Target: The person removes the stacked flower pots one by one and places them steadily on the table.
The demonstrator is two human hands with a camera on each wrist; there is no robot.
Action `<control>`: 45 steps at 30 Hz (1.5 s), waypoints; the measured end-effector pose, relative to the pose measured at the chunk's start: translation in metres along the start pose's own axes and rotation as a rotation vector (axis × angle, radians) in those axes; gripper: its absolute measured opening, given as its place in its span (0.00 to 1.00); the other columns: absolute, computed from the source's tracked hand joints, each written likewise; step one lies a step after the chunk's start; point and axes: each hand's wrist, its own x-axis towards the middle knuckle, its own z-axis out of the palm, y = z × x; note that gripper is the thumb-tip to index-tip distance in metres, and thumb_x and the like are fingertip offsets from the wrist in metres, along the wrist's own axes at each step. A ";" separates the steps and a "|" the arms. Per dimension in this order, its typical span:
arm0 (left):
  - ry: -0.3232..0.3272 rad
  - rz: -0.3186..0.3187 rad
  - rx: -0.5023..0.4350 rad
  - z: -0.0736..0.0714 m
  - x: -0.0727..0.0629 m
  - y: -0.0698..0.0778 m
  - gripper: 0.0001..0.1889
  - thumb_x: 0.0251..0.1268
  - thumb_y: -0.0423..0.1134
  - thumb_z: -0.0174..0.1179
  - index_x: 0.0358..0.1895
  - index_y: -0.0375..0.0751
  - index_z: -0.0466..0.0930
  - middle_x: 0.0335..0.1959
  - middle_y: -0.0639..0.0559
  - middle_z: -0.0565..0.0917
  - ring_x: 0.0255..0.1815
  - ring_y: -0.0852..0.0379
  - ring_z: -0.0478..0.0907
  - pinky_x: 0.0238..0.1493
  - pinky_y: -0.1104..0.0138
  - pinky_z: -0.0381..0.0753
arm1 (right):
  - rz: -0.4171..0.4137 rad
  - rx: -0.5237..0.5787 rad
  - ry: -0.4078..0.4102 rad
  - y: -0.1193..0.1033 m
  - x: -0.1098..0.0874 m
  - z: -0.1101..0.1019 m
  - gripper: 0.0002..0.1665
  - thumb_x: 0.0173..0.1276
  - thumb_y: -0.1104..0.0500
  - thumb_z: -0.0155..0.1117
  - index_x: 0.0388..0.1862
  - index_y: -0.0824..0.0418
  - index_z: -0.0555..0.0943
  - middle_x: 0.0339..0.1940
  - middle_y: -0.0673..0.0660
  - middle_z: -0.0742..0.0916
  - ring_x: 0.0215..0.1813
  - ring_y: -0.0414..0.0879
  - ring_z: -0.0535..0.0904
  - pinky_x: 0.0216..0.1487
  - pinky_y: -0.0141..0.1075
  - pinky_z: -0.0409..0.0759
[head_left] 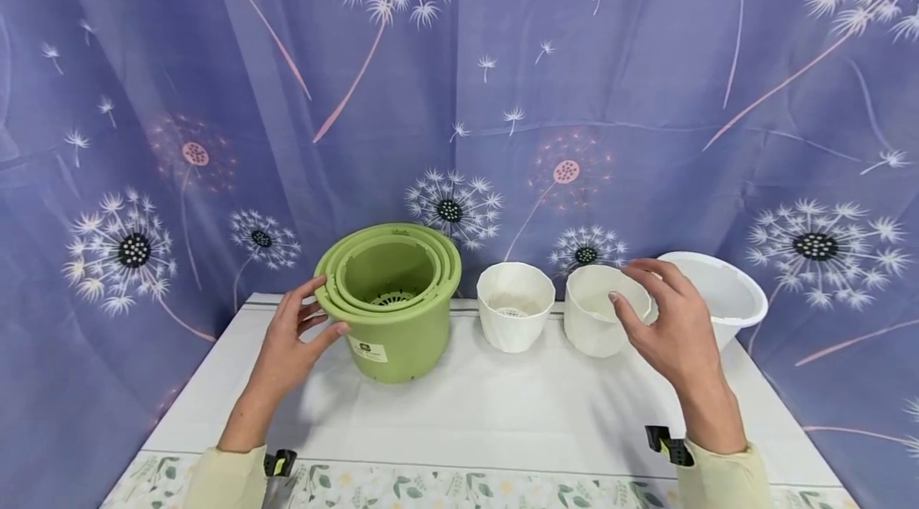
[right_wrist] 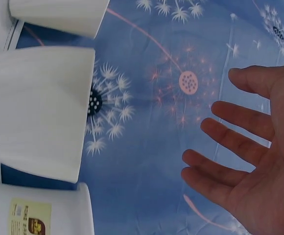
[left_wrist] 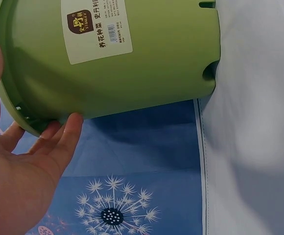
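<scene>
Nested green plastic flowerpots [head_left: 402, 345] stand upright at the left of the table, with a paper label on the outer one. My left hand [head_left: 293, 337] is at their left side, fingers and thumb spread along the rim; in the left wrist view its fingertips [left_wrist: 75, 120] meet the pot's edge. My right hand [head_left: 671, 321] hovers with fingers apart and nothing held. Below and beside it are a white faceted pot [head_left: 594, 332] and a wider white pot [head_left: 728, 286], partly hidden by the hand. A similar small white pot [head_left: 511, 325] stands in the middle.
A white table cover [head_left: 488, 413] with a floral front border [head_left: 431, 485] lies under the pots. Close behind them hangs a blue-purple curtain [head_left: 517, 78] with dandelion prints. The wide white pot bears a yellowish label [right_wrist: 30, 218].
</scene>
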 end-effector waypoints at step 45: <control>-0.004 -0.020 -0.007 -0.003 -0.002 -0.002 0.44 0.70 0.36 0.73 0.84 0.52 0.60 0.74 0.41 0.67 0.70 0.39 0.76 0.70 0.68 0.83 | -0.104 0.203 -0.139 -0.087 0.020 0.069 0.24 0.68 0.60 0.78 0.62 0.62 0.87 0.63 0.59 0.85 0.65 0.58 0.81 0.63 0.57 0.85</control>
